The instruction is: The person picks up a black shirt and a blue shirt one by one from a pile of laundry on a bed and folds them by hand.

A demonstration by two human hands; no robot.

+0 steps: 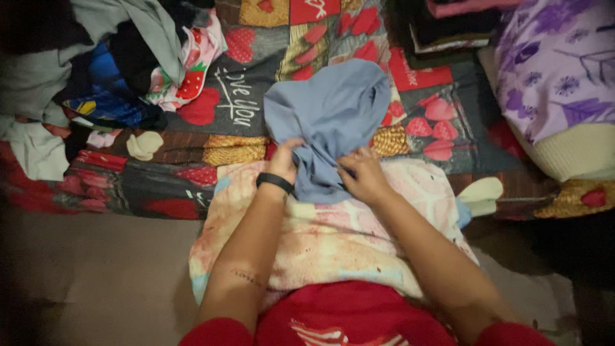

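A grey-blue garment (330, 109) lies bunched on the bed in front of me, spread wide at its far end and gathered narrow near me. My left hand (285, 157), with a black band on the wrist, pinches the gathered cloth from the left. On the right side, my right hand (362, 174) grips the same fold. Both hands rest above a pale peach and cream cloth (320, 237) that lies across my lap.
A dark blanket with red hearts (218, 106) covers the bed. A heap of mixed clothes (115, 57) sits at the far left. A purple flowered pillow (557, 70) is at the right. Folded dark items (448, 25) lie at the far edge.
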